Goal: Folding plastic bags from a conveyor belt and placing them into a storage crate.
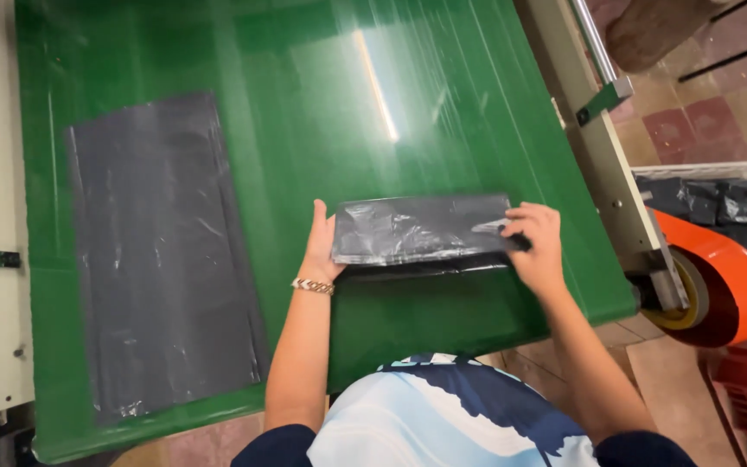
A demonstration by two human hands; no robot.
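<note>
— What is seen, largest first?
— A green surface (322,95); a flat grey bag (162,251) well left of the hands; a folded grey bag (421,227) gripped between left hand (322,246) and right hand (536,242).
— What could go wrong?
— The slick fold might be sprung open if grip is loosened.

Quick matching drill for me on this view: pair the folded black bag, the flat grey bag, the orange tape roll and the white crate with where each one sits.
Things:
1. folded black bag
2. flat grey bag
3. orange tape roll
4. white crate

Places:
A. beyond the belt's right edge, holding dark bundles
B. spread out on the left part of the green belt
C. between the left hand and right hand
D. mounted at the belt's right front corner

Pairs: 1-C, 2-B, 3-D, 4-A
</note>
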